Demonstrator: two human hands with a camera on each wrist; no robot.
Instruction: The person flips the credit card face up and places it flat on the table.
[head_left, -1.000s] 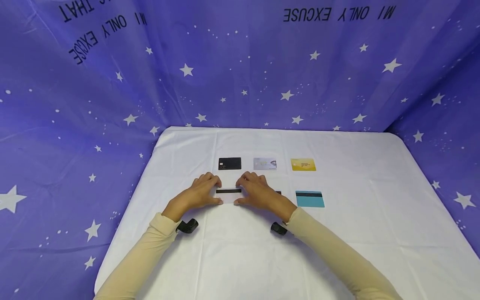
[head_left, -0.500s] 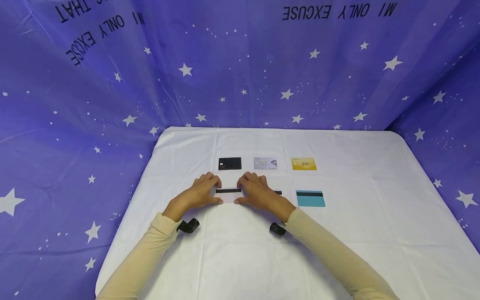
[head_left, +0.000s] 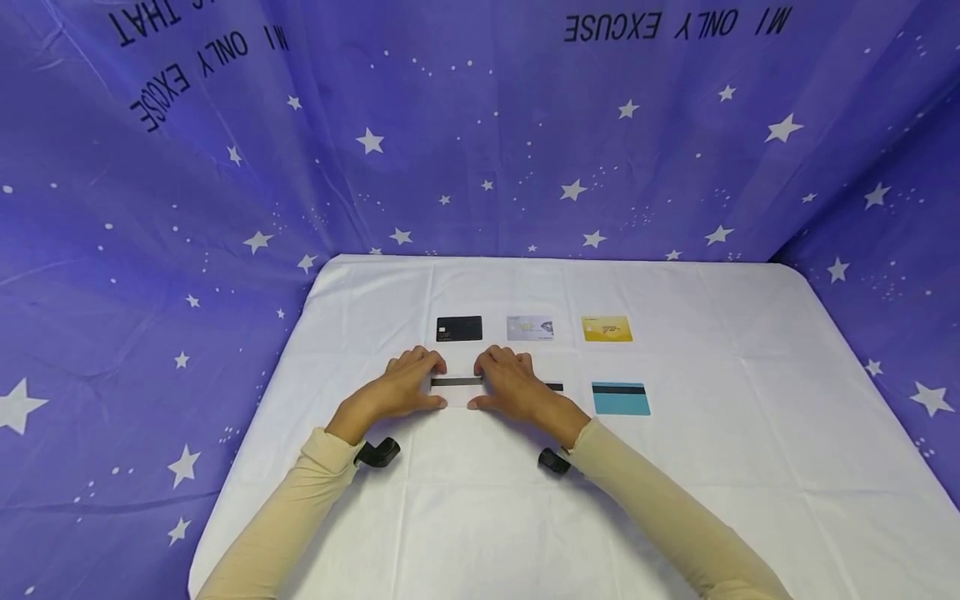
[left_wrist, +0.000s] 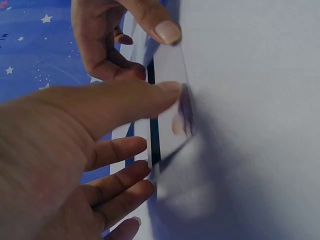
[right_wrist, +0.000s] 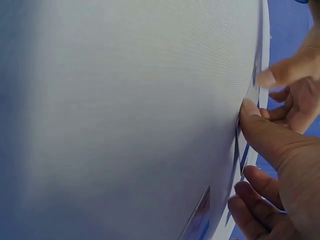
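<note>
In the head view a white card with a dark stripe (head_left: 457, 393) lies between my two hands at the left of the near row. My left hand (head_left: 405, 382) holds its left end, thumb at the near edge and fingers at the far edge. At the right end my right hand (head_left: 517, 385) grips it the same way. The left wrist view shows the card (left_wrist: 167, 65) with its stripe and both thumbs at its near edge. A second striped card (head_left: 555, 387) is mostly hidden behind my right hand. Farther right lies a teal card with a black stripe (head_left: 621, 400).
Behind my hands, a black card (head_left: 459, 328), a silver card (head_left: 530, 327) and a yellow card (head_left: 607, 328) form a row on the white tablecloth (head_left: 480, 517). A purple star-printed curtain (head_left: 525, 150) stands beyond the table. Black wrist cameras (head_left: 378, 452) hang at both wrists.
The hands stay at the white card's ends, almost unmoved. Its stripe looks greyer now than half a second ago.
</note>
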